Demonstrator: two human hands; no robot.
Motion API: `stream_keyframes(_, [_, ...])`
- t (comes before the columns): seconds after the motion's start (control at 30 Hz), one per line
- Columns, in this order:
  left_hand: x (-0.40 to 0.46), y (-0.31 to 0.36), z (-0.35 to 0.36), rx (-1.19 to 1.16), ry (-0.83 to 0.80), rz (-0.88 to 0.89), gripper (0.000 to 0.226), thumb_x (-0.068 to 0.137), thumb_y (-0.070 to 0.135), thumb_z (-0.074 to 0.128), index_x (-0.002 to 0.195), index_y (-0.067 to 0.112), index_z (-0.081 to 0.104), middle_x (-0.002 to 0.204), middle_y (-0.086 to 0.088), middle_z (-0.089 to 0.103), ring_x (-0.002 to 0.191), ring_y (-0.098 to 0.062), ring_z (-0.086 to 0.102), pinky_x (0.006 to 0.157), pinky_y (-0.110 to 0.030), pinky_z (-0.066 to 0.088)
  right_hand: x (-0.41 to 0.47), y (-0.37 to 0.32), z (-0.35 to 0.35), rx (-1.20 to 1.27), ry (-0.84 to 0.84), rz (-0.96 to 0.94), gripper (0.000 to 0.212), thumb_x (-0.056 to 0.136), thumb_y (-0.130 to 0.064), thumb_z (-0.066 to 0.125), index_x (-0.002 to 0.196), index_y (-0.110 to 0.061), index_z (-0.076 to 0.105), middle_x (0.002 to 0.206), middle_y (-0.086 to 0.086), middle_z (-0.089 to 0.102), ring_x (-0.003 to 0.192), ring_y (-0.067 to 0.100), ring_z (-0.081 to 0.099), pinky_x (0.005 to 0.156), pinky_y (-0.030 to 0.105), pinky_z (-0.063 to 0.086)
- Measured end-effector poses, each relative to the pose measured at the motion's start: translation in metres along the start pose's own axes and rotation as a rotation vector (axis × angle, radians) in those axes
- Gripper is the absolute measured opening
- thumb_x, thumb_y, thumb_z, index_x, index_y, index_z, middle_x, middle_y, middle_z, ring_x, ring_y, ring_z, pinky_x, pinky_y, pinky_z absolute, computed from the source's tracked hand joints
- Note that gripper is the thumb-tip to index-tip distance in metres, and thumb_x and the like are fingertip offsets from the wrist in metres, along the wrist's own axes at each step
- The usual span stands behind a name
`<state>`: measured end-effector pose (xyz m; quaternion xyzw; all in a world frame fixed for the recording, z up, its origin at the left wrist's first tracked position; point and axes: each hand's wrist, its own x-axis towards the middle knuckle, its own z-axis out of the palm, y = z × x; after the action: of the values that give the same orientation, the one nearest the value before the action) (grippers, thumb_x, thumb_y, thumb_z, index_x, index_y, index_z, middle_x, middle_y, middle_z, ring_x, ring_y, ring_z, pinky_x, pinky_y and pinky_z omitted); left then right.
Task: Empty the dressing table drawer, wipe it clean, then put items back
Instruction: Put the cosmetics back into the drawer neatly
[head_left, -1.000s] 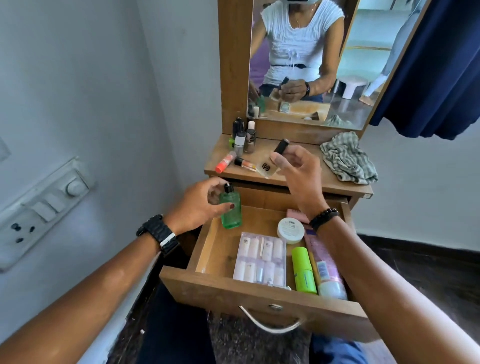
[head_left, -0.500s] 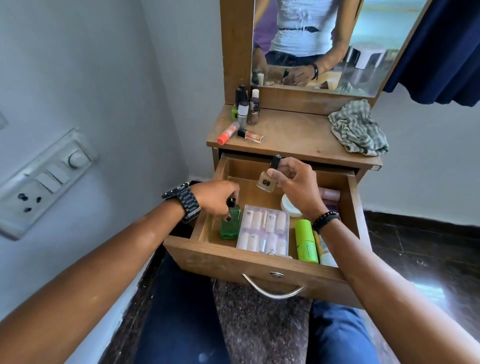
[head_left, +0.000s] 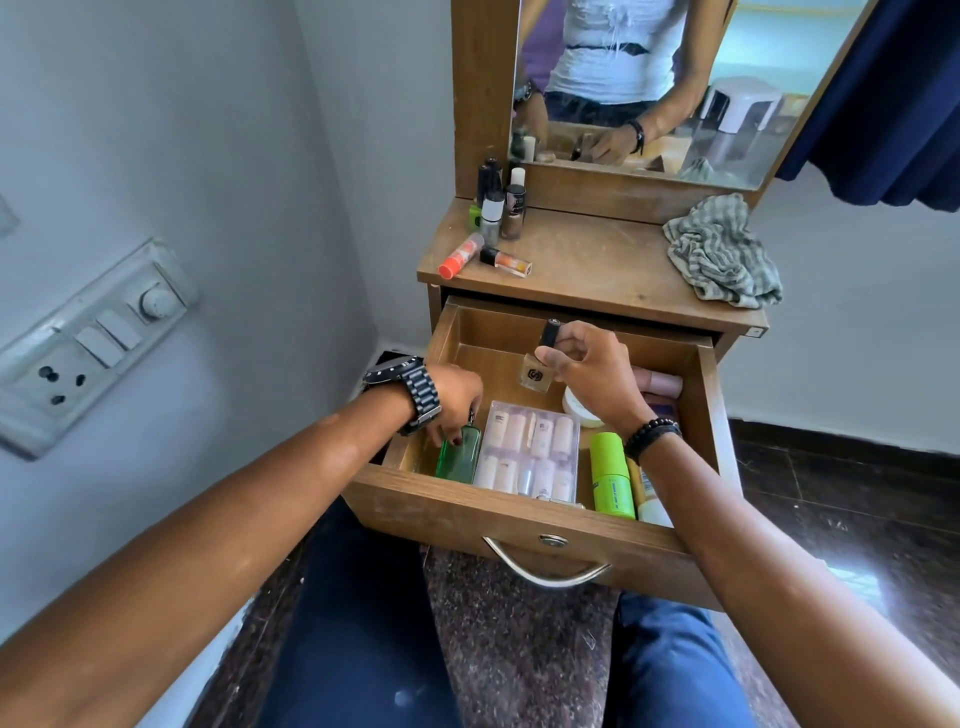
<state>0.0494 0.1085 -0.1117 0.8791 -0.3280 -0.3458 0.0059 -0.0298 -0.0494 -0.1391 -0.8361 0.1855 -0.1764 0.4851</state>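
Observation:
The wooden drawer (head_left: 467, 514) is pulled out below the dressing table top (head_left: 587, 265). My left hand (head_left: 454, 395) reaches into its front left corner and grips the top of a green bottle (head_left: 460, 460) resting there. My right hand (head_left: 592, 374) holds a small clear bottle with a black cap (head_left: 535, 374) above the back of the drawer. Inside lie a clear case of small vials (head_left: 530, 452), a lime green tube (head_left: 610, 475), a white jar (head_left: 576, 410) and pink tubes (head_left: 660, 384), partly hidden by my right arm.
A striped cloth (head_left: 722, 249) lies crumpled on the table top's right side. Several small bottles (head_left: 498, 208) stand at its back left, with an orange-capped tube (head_left: 460, 255) lying in front. A switchboard (head_left: 88, 343) is on the left wall; a blue curtain (head_left: 893, 104) hangs right.
My left hand lowered the green bottle from above the drawer down into its front left corner. My right hand brought the clear bottle from above the table top to over the drawer.

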Motion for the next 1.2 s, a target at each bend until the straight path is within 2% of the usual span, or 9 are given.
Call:
stream_keyframes(0.1, [0.002, 0.002, 0.005, -0.002, 0.005, -0.021, 0.034, 0.087, -0.001, 0.057, 0.121, -0.001, 0.052, 0.112, -0.017, 0.064, 0.088, -0.023, 0.070, 0.066, -0.030, 0.058, 0.001, 0.002, 0.001, -0.009, -0.006, 0.012, 0.009, 0.084, -0.016, 0.070, 0.092, -0.012, 0.066, 0.086, 0.003, 0.072, 0.078, 0.015, 0.067, 0.077, 0.034, 0.057])
stream_keyframes(0.2, [0.002, 0.004, 0.010, 0.041, 0.044, -0.036, 0.037, 0.087, 0.001, 0.059, 0.122, -0.003, 0.049, 0.123, -0.019, 0.057, 0.086, -0.024, 0.071, 0.053, -0.024, 0.053, 0.001, 0.002, 0.004, -0.013, -0.019, 0.026, 0.009, 0.084, -0.016, 0.069, 0.092, -0.011, 0.066, 0.087, 0.003, 0.072, 0.080, 0.016, 0.067, 0.078, 0.036, 0.058])
stream_keyframes(0.37, [0.000, 0.000, 0.013, 0.030, 0.134, -0.033, 0.033, 0.084, 0.006, 0.065, 0.114, 0.000, 0.053, 0.123, -0.016, 0.053, 0.069, -0.018, 0.066, 0.051, -0.022, 0.052, -0.002, 0.004, 0.008, -0.053, -0.034, 0.050, 0.011, 0.084, -0.019, 0.070, 0.089, -0.010, 0.065, 0.086, 0.003, 0.072, 0.081, 0.018, 0.069, 0.077, 0.038, 0.058])
stream_keyframes(0.43, [0.000, -0.004, 0.012, -0.027, 0.261, 0.003, 0.030, 0.086, 0.011, 0.064, 0.113, 0.003, 0.054, 0.112, -0.013, 0.058, 0.065, -0.016, 0.063, 0.049, -0.021, 0.049, -0.001, 0.004, 0.012, -0.046, -0.014, 0.075, 0.014, 0.083, -0.019, 0.071, 0.088, -0.007, 0.066, 0.084, 0.006, 0.073, 0.080, 0.021, 0.070, 0.077, 0.041, 0.058])
stream_keyframes(0.53, [0.001, -0.012, 0.003, -0.293, 0.600, 0.058, 0.021, 0.087, 0.012, 0.062, 0.107, 0.008, 0.058, 0.093, -0.008, 0.064, 0.068, -0.018, 0.062, 0.062, -0.029, 0.054, 0.009, -0.002, 0.024, -0.002, 0.012, 0.122, 0.016, 0.082, -0.020, 0.073, 0.084, -0.006, 0.065, 0.084, 0.009, 0.072, 0.078, 0.023, 0.071, 0.076, 0.042, 0.059])
stream_keyframes(0.67, [0.013, -0.025, -0.007, -0.510, 0.952, -0.001, 0.015, 0.084, 0.010, 0.065, 0.098, 0.010, 0.060, 0.093, -0.007, 0.062, 0.084, -0.020, 0.059, 0.071, -0.030, 0.050, 0.026, -0.018, 0.048, 0.013, 0.046, 0.188, 0.013, 0.083, -0.022, 0.071, 0.084, -0.011, 0.064, 0.093, 0.006, 0.070, 0.081, 0.017, 0.069, 0.074, 0.035, 0.060])
stream_keyframes(0.87, [0.025, -0.032, -0.004, -0.579, 1.022, -0.050, 0.014, 0.085, 0.002, 0.057, 0.098, 0.008, 0.060, 0.099, -0.009, 0.060, 0.092, -0.024, 0.059, 0.080, -0.038, 0.053, 0.042, -0.020, 0.081, -0.012, 0.137, 0.239, 0.017, 0.085, -0.028, 0.069, 0.084, -0.012, 0.063, 0.084, 0.006, 0.069, 0.078, 0.020, 0.068, 0.073, 0.035, 0.058])
stream_keyframes(1.1, [0.026, -0.034, -0.002, -0.494, 1.060, -0.032, 0.016, 0.087, 0.004, 0.056, 0.103, 0.007, 0.058, 0.103, -0.010, 0.060, 0.093, -0.023, 0.058, 0.075, -0.031, 0.049, 0.043, -0.028, 0.101, -0.036, 0.169, 0.223, 0.016, 0.086, -0.023, 0.068, 0.091, -0.009, 0.061, 0.088, 0.005, 0.064, 0.077, 0.017, 0.060, 0.067, 0.027, 0.048])
stream_keyframes(1.2, [0.026, -0.033, 0.000, -0.462, 1.060, -0.016, 0.018, 0.087, 0.004, 0.056, 0.105, 0.006, 0.055, 0.102, -0.010, 0.060, 0.093, -0.023, 0.058, 0.075, -0.031, 0.048, 0.042, -0.029, 0.104, -0.030, 0.129, 0.204, 0.009, 0.086, -0.015, 0.066, 0.092, -0.011, 0.060, 0.090, 0.004, 0.064, 0.076, 0.014, 0.060, 0.071, 0.028, 0.052])
